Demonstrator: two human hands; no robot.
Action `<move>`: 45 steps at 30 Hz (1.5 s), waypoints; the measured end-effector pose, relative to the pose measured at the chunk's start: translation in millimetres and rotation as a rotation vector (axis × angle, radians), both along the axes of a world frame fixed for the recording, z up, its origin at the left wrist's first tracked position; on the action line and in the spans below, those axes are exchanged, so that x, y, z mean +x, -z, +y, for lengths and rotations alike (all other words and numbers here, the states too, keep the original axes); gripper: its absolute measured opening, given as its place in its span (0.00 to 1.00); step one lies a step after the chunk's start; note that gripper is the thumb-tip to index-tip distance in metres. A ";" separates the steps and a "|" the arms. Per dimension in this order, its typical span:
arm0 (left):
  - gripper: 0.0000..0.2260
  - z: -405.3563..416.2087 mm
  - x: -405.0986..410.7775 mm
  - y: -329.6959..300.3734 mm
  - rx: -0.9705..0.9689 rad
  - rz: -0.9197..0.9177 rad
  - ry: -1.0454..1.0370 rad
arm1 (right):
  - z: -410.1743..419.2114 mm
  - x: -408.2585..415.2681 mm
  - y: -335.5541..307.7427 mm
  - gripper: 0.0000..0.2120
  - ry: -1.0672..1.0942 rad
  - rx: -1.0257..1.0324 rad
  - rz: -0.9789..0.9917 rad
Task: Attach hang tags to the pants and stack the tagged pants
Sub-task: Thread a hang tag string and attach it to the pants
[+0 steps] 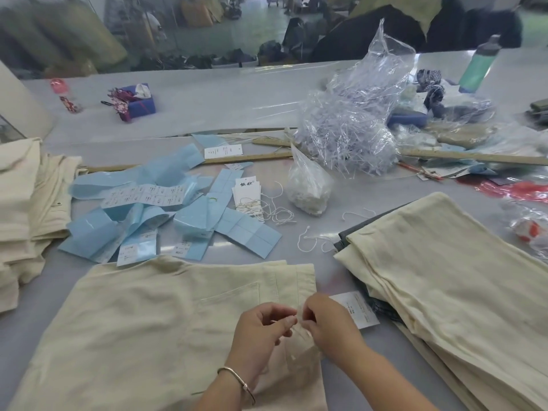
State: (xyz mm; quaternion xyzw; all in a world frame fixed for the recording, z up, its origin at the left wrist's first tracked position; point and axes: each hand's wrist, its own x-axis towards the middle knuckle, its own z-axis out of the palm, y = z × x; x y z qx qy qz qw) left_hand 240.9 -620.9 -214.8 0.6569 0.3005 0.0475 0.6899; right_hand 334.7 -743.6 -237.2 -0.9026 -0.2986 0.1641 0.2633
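Both grips pinching a thin tag string [298,329] at the waistband edge of the cream pants [154,327] on the desk [341,185], left hand [262,327], right hand [327,320], hang tag [357,310] just right of the pants; risk: string slipping free, loop staying unfastened.

Both forearms are bare, with no sleeves showing. The left hand [261,327] has a thin silver bangle [237,381] around its wrist. The right hand [327,320] wears no jewellery that shows.
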 end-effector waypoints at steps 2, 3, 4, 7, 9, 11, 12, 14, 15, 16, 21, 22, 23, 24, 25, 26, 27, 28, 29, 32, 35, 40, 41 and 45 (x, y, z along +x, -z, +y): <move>0.05 -0.9 -0.2 -3.3 0.017 -0.025 0.004 | 0.5 -2.3 -1.3 0.06 -0.021 -0.034 -0.050; 0.05 -1.9 -0.4 -5.0 0.023 -0.039 0.003 | -0.1 -3.2 -2.0 0.06 -0.022 -0.027 -0.066; 0.06 -3.0 -0.8 -6.6 0.029 -0.055 0.002 | -1.1 -3.8 -3.1 0.06 -0.001 0.010 -0.063; 0.07 -5.5 -2.1 -10.3 0.075 -0.103 0.017 | -6.5 -5.4 -9.7 0.10 0.270 0.321 0.128; 0.07 -5.7 -1.7 -12.3 0.104 -0.137 0.029 | -12.2 -6.5 -17.1 0.11 0.482 0.646 0.446; 0.08 -5.4 -1.0 -14.1 0.112 -0.166 0.029 | -16.7 -9.1 -24.5 0.10 0.573 0.842 0.750; 0.08 -5.5 -0.8 -15.1 0.113 -0.179 0.028 | -18.0 -10.0 -27.7 0.10 0.595 0.883 0.858; 0.09 -6.4 -0.7 -16.9 0.126 -0.202 0.033 | -18.5 -12.5 -34.3 0.10 0.614 0.925 1.005; 0.10 -7.1 -0.7 -17.8 0.137 -0.211 0.038 | -17.9 -13.9 -37.2 0.11 0.620 0.940 1.052; 0.10 -7.7 -0.9 -18.8 0.148 -0.221 0.043 | -17.1 -15.1 -39.7 0.11 0.627 0.954 1.086; 0.06 -9.8 -5.2 -26.8 0.183 -0.284 0.038 | -15.2 -19.4 -47.0 0.12 0.631 0.970 1.097; 0.06 -9.9 -6.3 -28.5 0.186 -0.296 0.035 | -15.5 -20.0 -47.8 0.12 0.622 0.968 1.084; 0.06 -9.8 -7.1 -30.2 0.191 -0.311 0.036 | -15.9 -20.6 -48.6 0.12 0.611 0.971 1.074; 0.06 -9.7 -7.9 -32.0 0.196 -0.325 0.041 | -16.4 -21.0 -49.3 0.13 0.598 0.977 1.067; 0.07 -9.4 -8.4 -33.9 0.203 -0.336 0.047 | -16.8 -21.5 -50.2 0.13 0.585 0.986 1.067; 0.07 -9.2 -8.8 -35.9 0.215 -0.345 0.055 | -17.1 -21.7 -50.8 0.14 0.571 0.994 1.072; 0.07 -9.0 -9.2 -37.6 0.233 -0.352 0.061 | -17.3 -22.0 -51.0 0.14 0.559 0.998 1.078; 0.07 -8.8 -10.0 -39.1 0.261 -0.358 0.068 | -17.0 -22.4 -51.1 0.14 0.546 0.996 1.083; 0.07 -9.0 -11.0 -40.2 0.300 -0.366 0.080 | -16.4 -23.1 -51.2 0.14 0.534 0.991 1.085; 0.08 -10.5 -14.1 -42.8 0.433 -0.384 0.126 | -13.6 -24.7 -50.8 0.13 0.515 0.985 1.083; 0.10 -9.6 -14.4 -41.3 0.484 -0.345 0.115 | -11.8 -25.1 -50.9 0.13 0.532 1.020 1.120; 0.11 -7.4 -13.5 -39.5 0.488 -0.299 0.090 | -13.0 -23.7 -51.2 0.12 0.552 1.052 1.178; 0.11 -7.7 -13.4 -40.1 0.485 -0.304 0.091 | -13.0 -23.7 -51.4 0.12 0.553 1.055 1.182; 0.11 -7.7 -11.9 -41.9 0.465 -0.319 0.098 | -13.4 -23.8 -53.2 0.12 0.551 1.055 1.183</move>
